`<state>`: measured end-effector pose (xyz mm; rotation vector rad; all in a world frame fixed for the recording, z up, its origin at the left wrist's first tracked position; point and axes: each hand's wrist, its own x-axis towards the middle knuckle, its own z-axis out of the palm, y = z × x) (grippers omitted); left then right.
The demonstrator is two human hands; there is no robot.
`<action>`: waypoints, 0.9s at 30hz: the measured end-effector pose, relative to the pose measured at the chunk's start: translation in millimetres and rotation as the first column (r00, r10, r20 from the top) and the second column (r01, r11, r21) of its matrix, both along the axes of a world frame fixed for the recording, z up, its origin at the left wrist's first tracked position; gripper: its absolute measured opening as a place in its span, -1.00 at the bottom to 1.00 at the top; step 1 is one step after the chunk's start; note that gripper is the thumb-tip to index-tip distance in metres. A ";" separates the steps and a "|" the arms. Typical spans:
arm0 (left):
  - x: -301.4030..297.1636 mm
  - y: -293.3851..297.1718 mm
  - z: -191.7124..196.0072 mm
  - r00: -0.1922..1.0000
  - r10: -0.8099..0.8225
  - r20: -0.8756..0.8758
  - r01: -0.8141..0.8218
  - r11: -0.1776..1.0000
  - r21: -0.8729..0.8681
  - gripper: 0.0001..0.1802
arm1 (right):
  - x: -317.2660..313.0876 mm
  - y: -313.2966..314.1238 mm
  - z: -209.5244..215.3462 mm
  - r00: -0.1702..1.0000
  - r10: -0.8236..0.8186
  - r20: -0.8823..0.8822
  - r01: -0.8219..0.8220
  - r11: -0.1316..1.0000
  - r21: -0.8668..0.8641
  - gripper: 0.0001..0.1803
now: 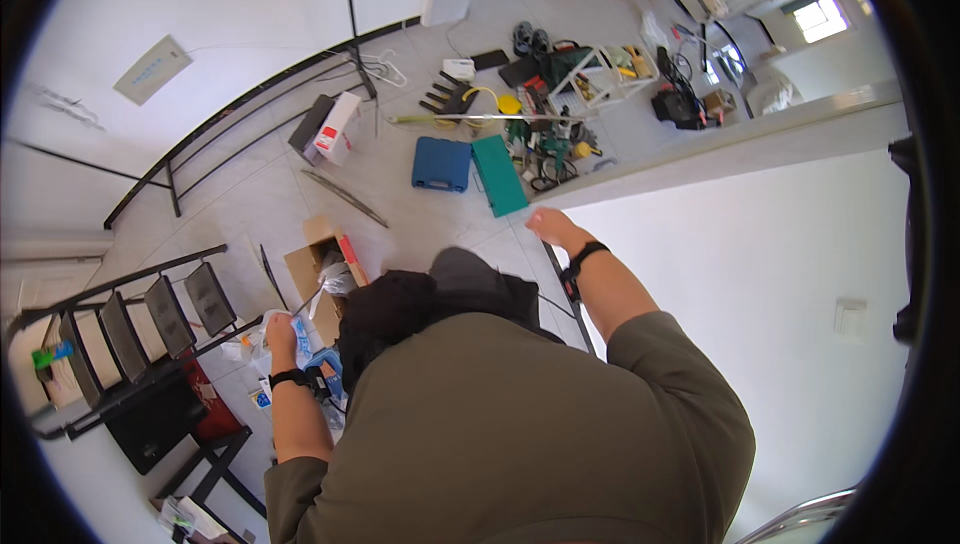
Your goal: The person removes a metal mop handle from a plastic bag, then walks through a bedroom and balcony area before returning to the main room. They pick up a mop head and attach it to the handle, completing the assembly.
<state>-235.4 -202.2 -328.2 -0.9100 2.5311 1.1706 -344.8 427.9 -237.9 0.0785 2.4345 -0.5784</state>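
A thin, dark grey, rod-like strip lay just above and to the right of the left hand, its long axis slanting up and right toward an open brown cardboard box. The left hand was clearly the nearer one, at the strip's lower end; its fingers were curled, but whether they pinched the strip could not be told. The strip looked narrow, nearly straight and plain; its material was too small to judge.

Crumpled translucent plastic bagging filled part of the box, near the strip's upper end. The right hand was well apart, its fingers bent in beside the near corner of a flat teal rectangular case; whether they touched or held anything was unclear. Left of that case lay a blue plastic carrying case, both on the pale tiled floor. A black-framed stepladder with dark treads stood left of the left hand.
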 end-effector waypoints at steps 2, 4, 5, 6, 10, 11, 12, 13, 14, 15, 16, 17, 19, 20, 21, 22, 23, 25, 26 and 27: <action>-14.2 -2.6 8.3 0.995 -0.081 0.056 0.087 0.991 -0.106 -0.63 | -15.9 -10.8 2.9 0.991 -0.130 0.009 0.130 0.987 -0.091 -0.59; -36.5 -0.2 20.1 0.985 -0.125 0.118 0.144 0.975 -0.169 -0.61 | -32.2 -15.4 2.5 0.975 -0.194 0.105 0.207 0.968 -0.140 -0.59; -44.0 3.9 25.8 0.979 -0.154 0.132 0.181 0.959 -0.219 -0.59 | -38.9 -16.3 -0.3 0.980 -0.160 0.121 0.173 0.980 -0.101 -0.59; -49.3 8.9 31.0 0.976 -0.153 0.156 0.190 0.947 -0.260 -0.57 | -47.0 -15.5 -4.3 0.981 -0.135 0.141 0.148 0.985 -0.088 -0.59; -81.0 20.1 37.4 0.957 -0.215 0.196 0.271 0.905 -0.329 -0.46 | -86.1 -0.2 -36.6 0.976 -0.024 0.215 0.033 0.999 -0.040 -0.57; -90.2 21.5 37.8 0.948 -0.238 0.211 0.299 0.893 -0.335 -0.45 | -94.6 4.5 -46.5 0.976 0.009 0.219 -0.002 1.000 -0.031 -0.57; -100.4 22.7 39.0 0.937 -0.246 0.249 0.322 0.885 -0.337 -0.45 | -106.6 9.1 -57.5 0.974 0.040 0.223 -0.036 0.999 -0.019 -0.56; -111.0 21.9 41.7 0.917 -0.233 0.324 0.342 0.876 -0.340 -0.46 | -115.5 11.5 -68.5 0.971 0.088 0.224 -0.086 0.996 -0.020 -0.56; -121.5 21.7 44.3 0.918 -0.214 0.334 0.330 0.879 -0.344 -0.47 | -121.9 12.0 -79.6 0.967 0.079 0.242 -0.071 0.997 -0.045 -0.56; -134.8 21.5 47.1 0.914 -0.222 0.340 0.342 0.872 -0.351 -0.49 | -132.9 13.0 -90.1 0.965 0.095 0.244 -0.079 0.994 -0.074 -0.56; -150.7 21.8 49.3 0.915 -0.241 0.323 0.347 0.878 -0.330 -0.52 | -146.0 17.3 -99.0 0.958 0.126 0.257 -0.112 0.991 -0.067 -0.56; -163.6 19.8 54.5 0.909 -0.247 0.334 0.353 0.884 -0.306 -0.55 | -153.7 20.8 -105.6 0.969 0.065 0.240 -0.040 0.993 -0.110 -0.57; -193.4 17.6 59.6 0.878 -0.324 0.352 0.415 0.881 -0.226 -0.59 | -164.0 24.9 -113.8 0.969 -0.016 0.246 0.047 0.992 -0.118 -0.60; -208.2 20.8 57.2 0.885 -0.286 0.368 0.387 0.890 -0.241 -0.66 | -169.1 26.8 -116.1 0.974 0.004 0.228 0.025 0.992 -0.124 -0.60; -217.4 24.3 58.2 0.916 -0.250 0.313 0.314 0.933 -0.175 -0.69 | -171.9 29.5 -116.5 0.971 -0.052 0.232 0.092 0.982 -0.165 -0.59; -227.8 25.1 61.5 0.925 -0.183 0.332 0.236 0.963 -0.127 -0.73 | -174.1 31.6 -116.1 0.967 -0.100 0.235 0.147 0.971 -0.191 -0.58; -239.1 27.9 62.9 0.925 -0.154 0.347 0.204 0.973 -0.111 -0.76 | -175.9 33.9 -115.1 0.963 -0.138 0.233 0.191 0.956 -0.222 -0.57; -256.0 36.5 64.7 0.945 -0.099 0.311 0.142 0.983 -0.117 -0.80 | -178.1 38.7 -112.6 0.962 -0.133 0.240 0.183 0.963 -0.197 -0.58; -263.3 37.8 67.4 0.946 -0.091 0.310 0.130 0.986 -0.105 -0.79 | -178.3 41.0 -111.4 0.956 -0.142 0.258 0.195 0.961 -0.195 -0.57; -268.7 40.0 69.0 0.950 -0.087 0.300 0.118 0.989 -0.087 -0.77 | -178.5 43.3 -110.5 0.950 -0.140 0.280 0.195 0.965 -0.178 -0.57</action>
